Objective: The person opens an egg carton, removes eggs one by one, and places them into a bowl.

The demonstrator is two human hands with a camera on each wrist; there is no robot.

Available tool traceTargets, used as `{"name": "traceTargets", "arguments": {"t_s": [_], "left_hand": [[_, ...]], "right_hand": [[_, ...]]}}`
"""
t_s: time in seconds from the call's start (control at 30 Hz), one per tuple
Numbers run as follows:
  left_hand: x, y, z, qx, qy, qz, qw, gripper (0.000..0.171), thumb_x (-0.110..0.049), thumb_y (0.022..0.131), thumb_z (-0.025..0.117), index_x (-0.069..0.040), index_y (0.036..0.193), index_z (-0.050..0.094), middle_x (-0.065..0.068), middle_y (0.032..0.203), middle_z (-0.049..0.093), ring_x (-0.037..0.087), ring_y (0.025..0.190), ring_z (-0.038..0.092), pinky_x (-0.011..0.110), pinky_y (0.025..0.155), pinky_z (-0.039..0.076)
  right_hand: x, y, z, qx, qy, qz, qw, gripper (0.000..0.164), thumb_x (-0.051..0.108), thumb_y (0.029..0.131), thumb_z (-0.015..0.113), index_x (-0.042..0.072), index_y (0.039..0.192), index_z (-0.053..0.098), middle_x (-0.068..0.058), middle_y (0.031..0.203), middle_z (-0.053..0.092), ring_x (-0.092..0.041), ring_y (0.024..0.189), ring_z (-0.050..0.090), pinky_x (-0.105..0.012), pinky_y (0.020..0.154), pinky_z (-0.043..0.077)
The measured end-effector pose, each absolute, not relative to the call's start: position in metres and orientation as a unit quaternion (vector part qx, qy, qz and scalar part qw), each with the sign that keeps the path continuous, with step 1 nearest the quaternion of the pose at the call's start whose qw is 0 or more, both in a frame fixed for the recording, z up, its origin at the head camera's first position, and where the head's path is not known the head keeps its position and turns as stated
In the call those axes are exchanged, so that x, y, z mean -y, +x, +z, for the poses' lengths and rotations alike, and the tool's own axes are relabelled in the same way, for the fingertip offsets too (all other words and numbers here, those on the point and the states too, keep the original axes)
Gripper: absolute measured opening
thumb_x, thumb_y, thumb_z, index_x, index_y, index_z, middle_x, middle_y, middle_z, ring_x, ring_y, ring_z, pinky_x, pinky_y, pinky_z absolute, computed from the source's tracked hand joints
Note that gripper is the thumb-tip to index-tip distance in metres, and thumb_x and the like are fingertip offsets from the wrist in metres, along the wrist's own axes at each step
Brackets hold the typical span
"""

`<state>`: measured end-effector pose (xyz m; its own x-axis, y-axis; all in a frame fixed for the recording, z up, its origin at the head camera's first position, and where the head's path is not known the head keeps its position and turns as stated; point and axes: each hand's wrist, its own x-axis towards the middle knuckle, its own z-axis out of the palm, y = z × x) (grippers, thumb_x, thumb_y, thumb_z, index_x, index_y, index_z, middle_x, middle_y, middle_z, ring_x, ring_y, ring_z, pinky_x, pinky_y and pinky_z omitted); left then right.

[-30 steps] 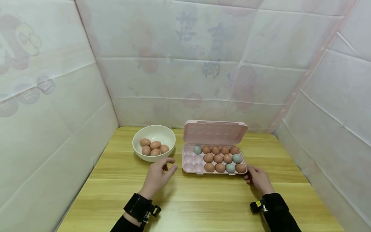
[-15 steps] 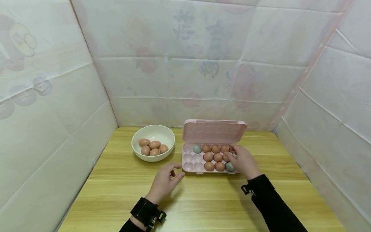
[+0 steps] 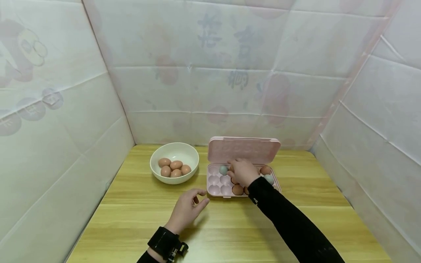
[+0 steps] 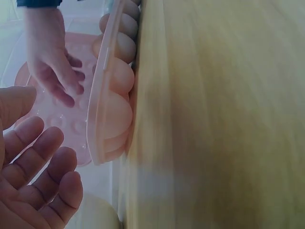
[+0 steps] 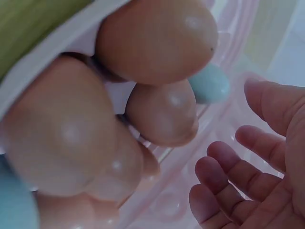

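Note:
A pink lidded egg carton [image 3: 214,190] stands with its lid [image 3: 243,150] raised. Brown and pale blue eggs fill most of its cups, while the two left columns show bare cups except for one blue egg [image 3: 223,170]. My right hand [image 3: 244,173] hovers over the middle of the carton and hides several eggs; in the right wrist view its fingers are spread and relaxed, beside brown eggs [image 5: 159,43], holding nothing. By the carton's front left corner, my left hand [image 3: 187,209] hangs with loosely bent fingers [image 4: 62,162] and nothing in them.
Left of the carton is a white bowl [image 3: 174,149] with several brown eggs [image 3: 176,165] in it. Both stand toward the back of the wooden table [image 3: 223,233]. White printed sheets [image 3: 164,91] wall in the back and both sides.
My right hand has gone from the carton's right front corner, over the right-hand eggs, to the middle left of the carton. My left hand has shifted slightly right, toward the carton.

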<state>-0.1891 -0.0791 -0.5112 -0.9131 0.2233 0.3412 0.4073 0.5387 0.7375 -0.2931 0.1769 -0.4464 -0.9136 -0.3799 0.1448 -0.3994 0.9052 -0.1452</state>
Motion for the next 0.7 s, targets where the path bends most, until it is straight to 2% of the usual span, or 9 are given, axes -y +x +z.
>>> {"name": "traceTargets", "arguments": {"t_s": [0.17, 0.3, 0.5, 0.7], "left_hand": [[0.082, -0.190, -0.512, 0.872, -0.177, -0.442, 0.109, 0.022, -0.020, 0.096, 0.081, -0.009, 0.115, 0.078, 0.004, 0.108, 0.079, 0.004, 0.078, 0.058, 0.020, 0.067, 0.048], [0.083, -0.190, -0.513, 0.870, -0.181, -0.446, 0.113, 0.021, -0.020, 0.096, 0.081, -0.010, 0.114, 0.078, 0.004, 0.107, 0.079, 0.000, 0.077, 0.055, 0.020, 0.067, 0.047], [0.084, -0.191, -0.514, 0.868, -0.182, -0.447, 0.116, 0.020, -0.022, 0.097, 0.081, -0.010, 0.114, 0.078, 0.004, 0.105, 0.079, 0.001, 0.077, 0.055, 0.020, 0.066, 0.047], [0.086, -0.191, -0.513, 0.870, -0.177, -0.448, 0.110, 0.020, -0.022, 0.097, 0.081, -0.010, 0.113, 0.078, 0.004, 0.105, 0.079, 0.008, 0.079, 0.060, 0.021, 0.070, 0.049]], "right_hand": [[-0.158, -0.308, -0.455, 0.973, 0.220, 0.029, 0.061, 0.041, 0.027, 0.099, 0.078, 0.009, 0.136, 0.070, -0.016, 0.132, 0.073, -0.040, 0.129, 0.065, -0.054, 0.114, 0.050], [-0.148, -0.312, -0.456, 0.977, 0.210, 0.019, 0.043, 0.038, 0.025, 0.101, 0.076, 0.013, 0.136, 0.070, -0.015, 0.134, 0.073, -0.041, 0.129, 0.064, -0.056, 0.114, 0.050], [-0.141, -0.316, -0.460, 0.977, 0.208, -0.028, 0.044, 0.034, 0.023, 0.099, 0.075, 0.016, 0.133, 0.072, -0.015, 0.130, 0.074, -0.040, 0.121, 0.066, -0.056, 0.110, 0.050], [-0.134, -0.318, -0.469, 0.969, 0.215, -0.093, 0.083, 0.018, 0.025, 0.095, 0.079, 0.018, 0.112, 0.079, -0.010, 0.113, 0.077, -0.034, 0.107, 0.068, -0.050, 0.101, 0.054]]}}
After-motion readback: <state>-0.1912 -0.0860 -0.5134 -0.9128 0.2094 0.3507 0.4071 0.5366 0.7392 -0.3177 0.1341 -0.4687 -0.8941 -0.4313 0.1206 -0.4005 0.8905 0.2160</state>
